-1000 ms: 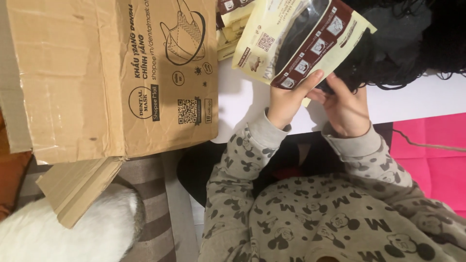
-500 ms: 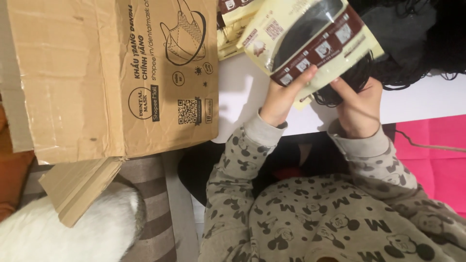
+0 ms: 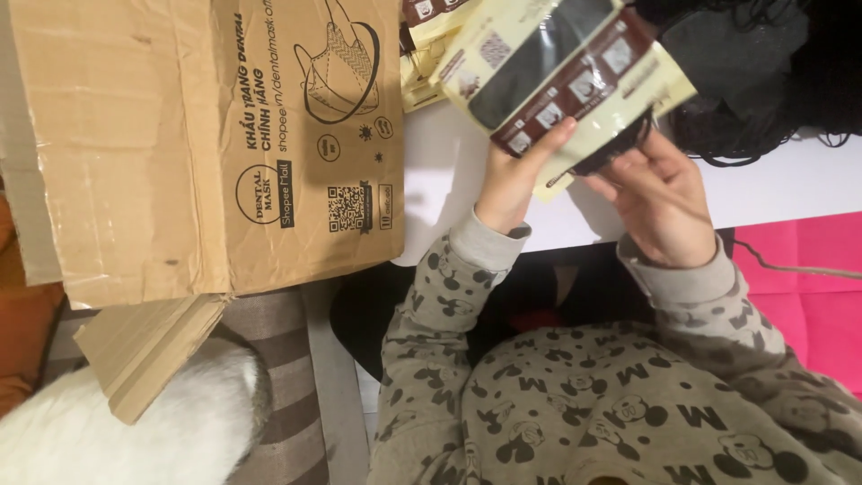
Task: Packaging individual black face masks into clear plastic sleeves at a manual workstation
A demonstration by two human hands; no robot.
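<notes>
My left hand (image 3: pixel 514 178) grips a cream and brown pouch (image 3: pixel 575 76) with a clear window that shows black contents. It is held above the white table (image 3: pixel 449 180). My right hand (image 3: pixel 660 202) pinches a thin stack of black masks (image 3: pixel 620 148) at the pouch's lower edge, partly hidden behind the pouch. A loose heap of black masks (image 3: pixel 745 63) lies on the table past my right hand.
A large open cardboard box (image 3: pixel 206 144) fills the left side, one flap hanging down. More cream pouches (image 3: pixel 422 54) lie beside it at the top. A pink sheet (image 3: pixel 808 278) sits at the right, something white and furry (image 3: pixel 117 431) at bottom left.
The pouch has turned and shifted slightly right. My right hand has moved right and now holds black masks at the pouch's edge; my left hand has slid a little left.
</notes>
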